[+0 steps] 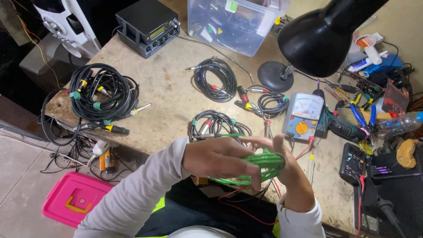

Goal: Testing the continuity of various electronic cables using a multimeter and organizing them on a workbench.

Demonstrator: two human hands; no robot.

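1. While the left hand wraps its fingers over a green cable, the right hand grips the same coil from the far side; the bundle sits between them, near the front edge of the desk.
2. Step in hand, as judged: gathering the green cable into a neat coil, nearly complete.
3. Any next move would call for keeping the loops pinched together so none slips loose.
4. Farther back lie coiled black cables, a meter and a black lamp.
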